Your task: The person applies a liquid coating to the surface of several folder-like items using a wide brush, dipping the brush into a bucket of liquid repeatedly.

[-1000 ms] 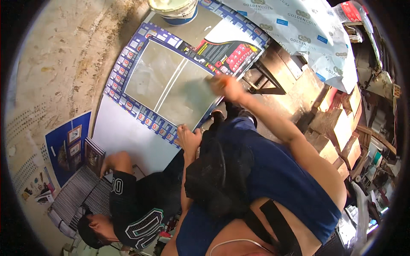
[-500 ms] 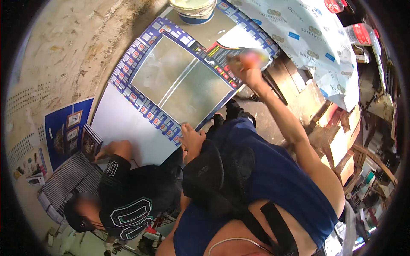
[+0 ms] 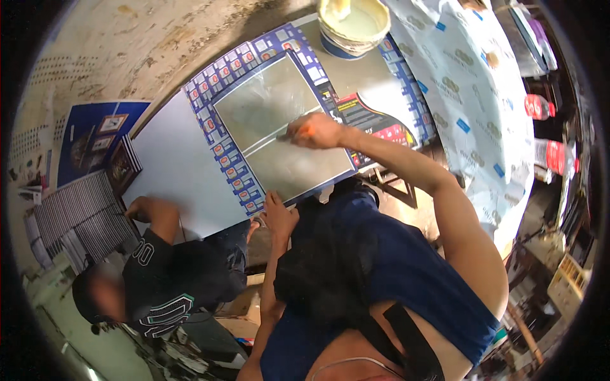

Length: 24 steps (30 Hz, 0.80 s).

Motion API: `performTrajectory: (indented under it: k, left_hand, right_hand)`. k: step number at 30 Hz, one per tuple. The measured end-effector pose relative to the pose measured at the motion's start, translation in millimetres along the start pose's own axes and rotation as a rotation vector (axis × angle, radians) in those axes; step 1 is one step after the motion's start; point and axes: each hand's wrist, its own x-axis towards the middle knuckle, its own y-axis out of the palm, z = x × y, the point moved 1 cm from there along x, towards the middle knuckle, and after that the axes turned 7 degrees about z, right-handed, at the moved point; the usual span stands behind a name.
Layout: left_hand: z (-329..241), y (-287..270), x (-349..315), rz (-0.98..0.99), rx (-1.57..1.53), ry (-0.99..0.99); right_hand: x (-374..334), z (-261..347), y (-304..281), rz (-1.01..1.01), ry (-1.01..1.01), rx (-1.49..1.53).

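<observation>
A bucket holds pale paste as our right grip clamps an orange tool; whether our left grip closes, we cannot tell.

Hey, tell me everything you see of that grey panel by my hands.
The grey panel is a flat rectangle with dark blue edging and paired white lines across its middle. Its shiny surface looks smeared; its material is unclear. It lies slanted in view on a blue patterned sheet. Your left hand appears to touch its near corner; your right hand, gripping something orange, is over its middle.
</observation>
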Motion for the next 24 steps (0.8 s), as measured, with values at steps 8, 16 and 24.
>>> performTrajectory:
  k: [8, 16, 24]
  left_hand:
    - [-6.6, 4.9, 3.1, -0.032, -0.039, -0.025]
    - [-10.2, 2.3, 4.9, -0.004, -0.125, -0.109]
    - [-9.3, -12.0, 2.7, 0.033, -0.191, -0.116]
  right_hand:
    - [79.3, -122.8, -81.6, 0.038, 0.364, -0.640]
    - [103.2, -77.7, -71.4, 0.161, -0.053, -0.244]
    - [214.2, -123.2, -108.3, -0.093, 0.004, -0.743]
